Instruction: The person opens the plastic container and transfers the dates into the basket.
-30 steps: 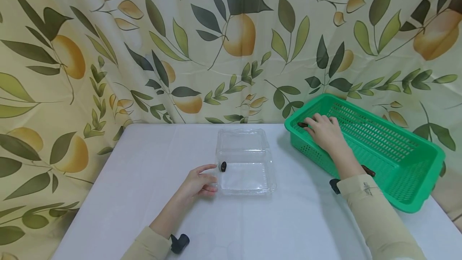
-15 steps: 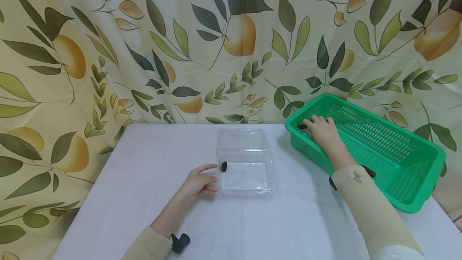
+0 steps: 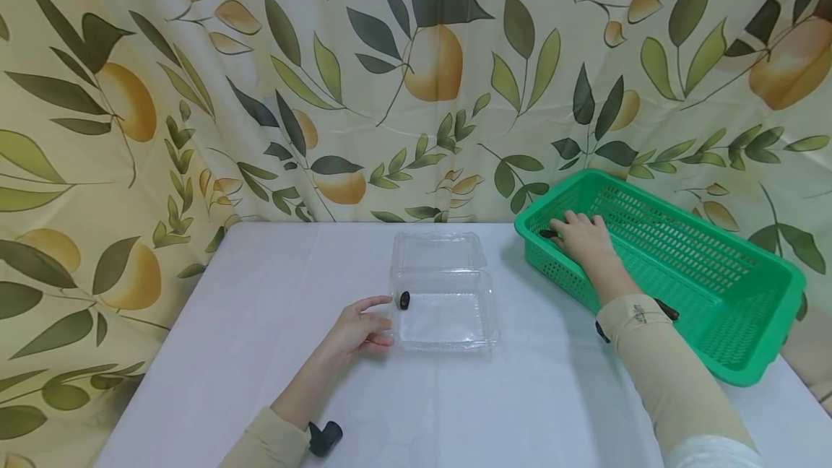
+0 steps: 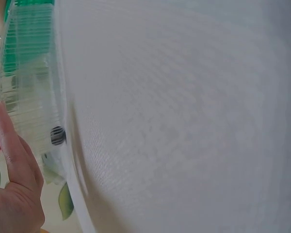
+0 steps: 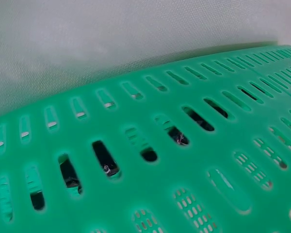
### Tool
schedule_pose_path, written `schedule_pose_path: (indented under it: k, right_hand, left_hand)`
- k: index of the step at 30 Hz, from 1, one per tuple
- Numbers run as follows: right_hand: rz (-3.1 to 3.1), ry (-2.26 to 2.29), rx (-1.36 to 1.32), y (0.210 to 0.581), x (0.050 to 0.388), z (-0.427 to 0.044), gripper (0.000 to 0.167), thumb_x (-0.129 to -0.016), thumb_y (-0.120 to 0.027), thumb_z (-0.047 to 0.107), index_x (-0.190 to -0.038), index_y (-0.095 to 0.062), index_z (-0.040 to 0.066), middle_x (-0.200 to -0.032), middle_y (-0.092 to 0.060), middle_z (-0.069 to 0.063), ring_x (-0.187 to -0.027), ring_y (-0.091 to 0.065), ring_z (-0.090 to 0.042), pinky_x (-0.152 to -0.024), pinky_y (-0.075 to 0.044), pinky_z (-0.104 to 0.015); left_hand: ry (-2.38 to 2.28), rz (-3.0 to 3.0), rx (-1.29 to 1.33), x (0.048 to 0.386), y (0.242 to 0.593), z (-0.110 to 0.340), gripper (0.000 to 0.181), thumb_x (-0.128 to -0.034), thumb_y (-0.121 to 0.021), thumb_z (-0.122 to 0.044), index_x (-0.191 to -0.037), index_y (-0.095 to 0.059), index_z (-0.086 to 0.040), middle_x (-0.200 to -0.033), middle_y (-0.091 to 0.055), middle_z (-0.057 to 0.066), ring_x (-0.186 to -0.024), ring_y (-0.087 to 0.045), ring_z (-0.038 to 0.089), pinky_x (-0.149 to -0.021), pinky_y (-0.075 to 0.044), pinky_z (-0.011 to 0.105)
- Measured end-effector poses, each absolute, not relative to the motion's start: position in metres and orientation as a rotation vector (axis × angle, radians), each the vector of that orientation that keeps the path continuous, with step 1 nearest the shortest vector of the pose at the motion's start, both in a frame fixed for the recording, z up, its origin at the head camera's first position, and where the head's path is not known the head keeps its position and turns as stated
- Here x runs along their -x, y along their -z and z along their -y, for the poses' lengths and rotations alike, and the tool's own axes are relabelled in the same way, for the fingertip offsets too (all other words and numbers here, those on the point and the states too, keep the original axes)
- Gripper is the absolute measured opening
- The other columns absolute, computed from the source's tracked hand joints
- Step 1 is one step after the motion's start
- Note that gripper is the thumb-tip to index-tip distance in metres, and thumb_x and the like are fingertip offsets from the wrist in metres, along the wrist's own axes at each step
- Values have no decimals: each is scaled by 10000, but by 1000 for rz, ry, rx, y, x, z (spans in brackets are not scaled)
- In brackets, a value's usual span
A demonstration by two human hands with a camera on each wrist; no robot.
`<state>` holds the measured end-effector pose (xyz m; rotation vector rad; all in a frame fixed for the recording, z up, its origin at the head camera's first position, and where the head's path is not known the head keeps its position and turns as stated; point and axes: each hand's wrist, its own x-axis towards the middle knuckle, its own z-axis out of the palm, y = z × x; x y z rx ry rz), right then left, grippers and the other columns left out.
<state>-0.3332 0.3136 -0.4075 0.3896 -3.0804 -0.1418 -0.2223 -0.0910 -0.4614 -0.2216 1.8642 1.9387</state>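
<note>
My left hand (image 3: 359,329) lies beside a clear plastic clamshell box (image 3: 445,320), its fairly straight fingers touching the left edge. The box stands with its lid raised at the back. Inside, at the left, sits one dark brown oval piece (image 3: 404,300), which looks like a date. In the left wrist view, fingers (image 4: 12,150) rest along the box wall. At the left end of a green slotted basket (image 3: 715,323), my right hand (image 3: 585,240) reaches in and pinches a dark oblong date-like piece (image 3: 548,234). Its fingertips are partly hidden. The right wrist view shows no hand.
Another dark piece (image 3: 667,309) shows in the basket beside my right sleeve. Through the slots, dark pieces (image 5: 104,158) are visible in the right wrist view. A white cloth (image 3: 292,266) covers the table; a fruit-patterned curtain (image 3: 260,128) hangs behind.
My right hand has dipped slightly lower into the basket's left end, with the dark date-like piece at its fingertips. The left hand and the clear box stay where they were.
</note>
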Motion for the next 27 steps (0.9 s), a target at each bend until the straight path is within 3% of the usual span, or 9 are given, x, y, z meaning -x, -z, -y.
schedule_pose_path:
  k: [10,21,27]
  right_hand:
    - [3110,77,-354,409,334,-316,271,-942,-453,101,-1208,-500,76,-1054,-460,-195,-914,-452,-340,-819,-353,-542]
    - [3042,2,-338,407,331,-314,252,-936,-489,124,-1185,-498,83,-1148,-445,-221,-989,-440,-382,-877,-326,-579]
    - [2857,-132,-283,406,331,-312,216,-951,-470,175,-1146,-527,101,-1091,-495,-182,-994,-464,-372,-865,-335,-558]
  left_hand:
    - [-1935,-1867,216,222,461,91,504,-825,-579,37,-1307,-476,-67,-872,-602,92,-514,-619,131,-533,-563,292]
    - [-1931,-1867,208,221,460,91,511,-825,-585,31,-1313,-471,-69,-921,-611,126,-514,-619,131,-537,-564,298]
    - [-1933,-1870,218,222,461,91,506,-823,-579,39,-1306,-477,-69,-948,-610,153,-521,-624,140,-544,-567,314]
